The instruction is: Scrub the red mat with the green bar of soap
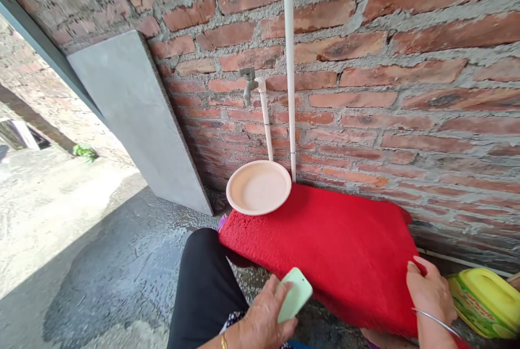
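Observation:
My left hand (264, 311) is closed around a pale green scrub brush (298, 295), seen from its smooth back, with a small hole near one corner. Its bristle side is hidden. A red cloth (337, 240) lies spread over a low support that it covers, and its left end looks wrinkled and wet. The brush is in front of the cloth's near edge. At the cloth's right end my right hand (430, 289) grips the edge between thumb and fingers.
A pale pink basin (260, 212) stands at the cloth's far left corner, below a tap (247, 86) on the brick wall. A grey slab (138, 121) leans against that wall. A yellow-green jug (483, 303) is at the right. The concrete floor (122, 262) is wet.

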Available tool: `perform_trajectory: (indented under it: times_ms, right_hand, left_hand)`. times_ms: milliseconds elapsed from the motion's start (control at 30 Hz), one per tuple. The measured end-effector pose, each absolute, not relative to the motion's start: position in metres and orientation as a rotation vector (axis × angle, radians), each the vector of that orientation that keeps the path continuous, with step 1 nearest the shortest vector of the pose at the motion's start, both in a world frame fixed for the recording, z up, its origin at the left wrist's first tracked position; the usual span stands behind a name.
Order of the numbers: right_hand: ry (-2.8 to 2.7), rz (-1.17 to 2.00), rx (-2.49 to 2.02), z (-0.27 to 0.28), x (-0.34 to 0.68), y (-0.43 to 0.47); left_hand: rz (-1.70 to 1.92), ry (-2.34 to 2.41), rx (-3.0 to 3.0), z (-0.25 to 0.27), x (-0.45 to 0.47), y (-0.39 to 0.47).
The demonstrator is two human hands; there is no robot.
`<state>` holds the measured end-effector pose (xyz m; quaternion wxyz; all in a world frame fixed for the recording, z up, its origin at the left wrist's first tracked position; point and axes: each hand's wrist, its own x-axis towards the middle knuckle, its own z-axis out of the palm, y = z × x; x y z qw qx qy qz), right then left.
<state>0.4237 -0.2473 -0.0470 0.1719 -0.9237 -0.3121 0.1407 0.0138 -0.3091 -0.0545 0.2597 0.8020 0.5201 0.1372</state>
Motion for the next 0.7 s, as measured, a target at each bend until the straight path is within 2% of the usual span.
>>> perform_trajectory:
  times_ms: [100,267,400,500,633,700]
  right_hand:
    - [-0.795,0.444,-2.646,-0.041,0.420,-0.248]
    - [-0.786,0.479,-2.620,-0.034,0.416,-0.246]
    - [-0.770,0.491,-2.626,-0.032,0.414,-0.246]
    - [-0.788,0.474,-2.634,-0.033,0.414,-0.247]
    - [-0.786,0.482,-2.635,-0.037,0.417,-0.246]
    - [-0.788,0.477,-2.633,-0.039,0.417,-0.246]
  left_hand:
    - [0.374,1.397,2.117,-0.047,0.017,-0.307]
    - [0.665,1.921,2.141,-0.043,-0.046,-0.254]
    - [0.702,2.083,2.161,-0.051,-0.057,-0.227]
    - [0.587,1.948,2.171,-0.055,-0.018,-0.243]
    - [0.421,1.474,2.195,-0.052,0.034,-0.279]
    - [0.432,1.462,2.167,-0.049,0.033,-0.283]
